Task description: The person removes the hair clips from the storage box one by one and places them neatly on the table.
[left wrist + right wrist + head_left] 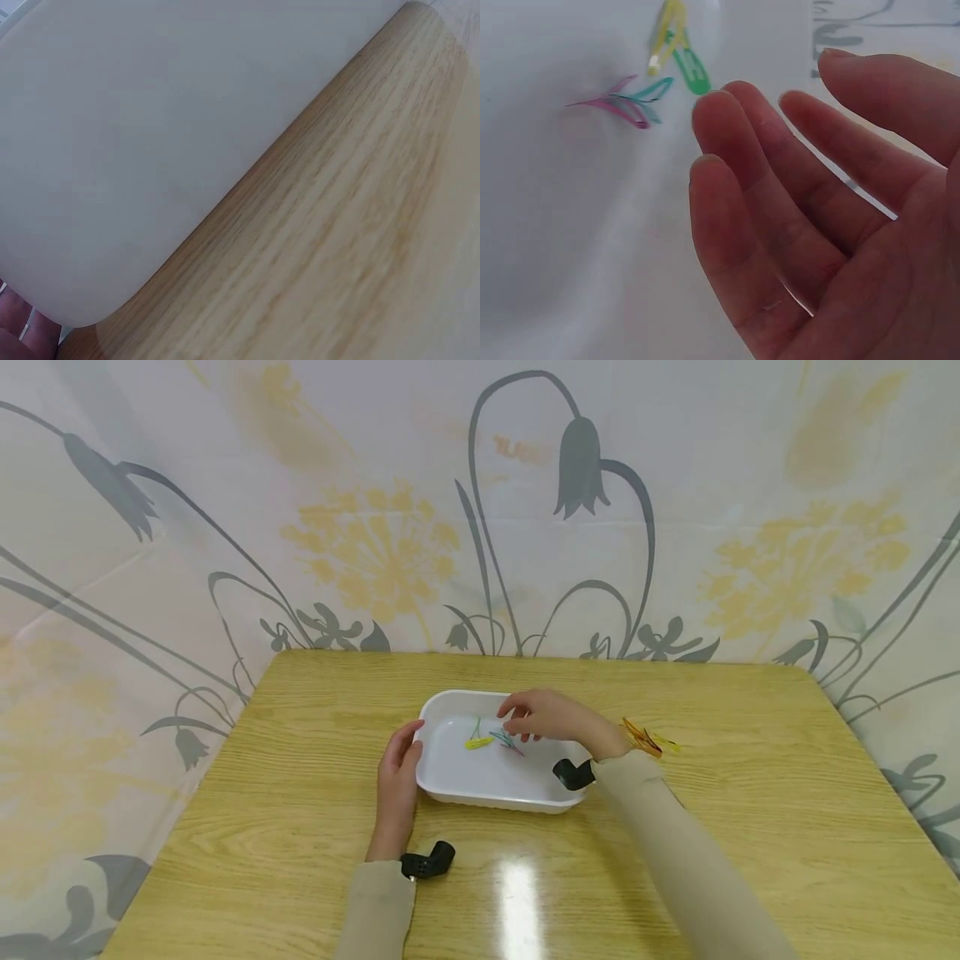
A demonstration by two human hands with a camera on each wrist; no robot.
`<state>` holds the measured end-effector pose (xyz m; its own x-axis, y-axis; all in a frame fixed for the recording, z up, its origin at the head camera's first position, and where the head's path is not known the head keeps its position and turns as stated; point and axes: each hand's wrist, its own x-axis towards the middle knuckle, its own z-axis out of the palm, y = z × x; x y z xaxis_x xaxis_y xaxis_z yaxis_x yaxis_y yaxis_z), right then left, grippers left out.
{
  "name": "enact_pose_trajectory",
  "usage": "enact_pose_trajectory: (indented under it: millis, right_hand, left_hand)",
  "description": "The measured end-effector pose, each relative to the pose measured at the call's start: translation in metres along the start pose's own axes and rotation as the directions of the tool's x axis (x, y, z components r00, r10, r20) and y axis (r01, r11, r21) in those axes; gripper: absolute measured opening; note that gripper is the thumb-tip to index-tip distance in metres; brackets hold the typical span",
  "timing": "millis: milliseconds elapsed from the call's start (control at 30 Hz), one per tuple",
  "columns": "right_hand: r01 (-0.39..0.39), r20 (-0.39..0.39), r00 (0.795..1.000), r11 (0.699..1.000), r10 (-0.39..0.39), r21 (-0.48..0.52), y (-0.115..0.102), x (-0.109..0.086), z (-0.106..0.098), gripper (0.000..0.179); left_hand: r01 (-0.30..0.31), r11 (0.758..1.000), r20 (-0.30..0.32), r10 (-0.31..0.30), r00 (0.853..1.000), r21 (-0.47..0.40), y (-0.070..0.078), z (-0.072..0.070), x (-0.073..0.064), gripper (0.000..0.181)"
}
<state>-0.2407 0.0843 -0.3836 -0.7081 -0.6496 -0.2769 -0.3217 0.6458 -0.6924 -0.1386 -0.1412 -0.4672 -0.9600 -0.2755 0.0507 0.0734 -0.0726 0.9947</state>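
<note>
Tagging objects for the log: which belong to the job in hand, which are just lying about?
Likely the job:
- white tray
- hair clips inside
- left hand, at the tray's side
- right hand, above the tray
- probably the loose clips beside it

Likely just there:
- table
- floral backdrop

Head view, from above, facing forward and down across table (262, 835) to floral backdrop (525, 552); left-wrist view, very near, facing outer wall of white tray (150, 150); right-wrist view, near, facing past right hand (817, 225) towards clips (694, 71) inside, shared with head view.
</note>
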Motion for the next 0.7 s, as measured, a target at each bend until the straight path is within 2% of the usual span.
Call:
enact_pose_trajectory:
  millis: [200, 433, 700]
  right_hand:
    - [-0.078, 0.029, 0.996, 0.996, 0.079, -0.032, 0.006, 0.01, 0.006, 0.031]
    - [-0.177, 0.022, 0.983, 0.976, 0.182, -0.128, 0.007, 0.012, 0.01, 0.028]
    - [-0.192, -0.02, 0.981, 0.941, 0.195, -0.278, 0.009, 0.014, 0.017, 0.027]
  left_hand:
    - [0.001, 1.0, -0.007, -0.001, 1.0, 0.007, 0.001, 0.001, 0.0, 0.026]
    - [0.005, 1.0, -0.005, -0.005, 1.0, 0.02, 0.001, 0.0, 0.002, 0.027]
    - [0.002, 1.0, -0.006, -0.002, 1.0, 0.009, -0.001, 0.0, 0.001, 0.026]
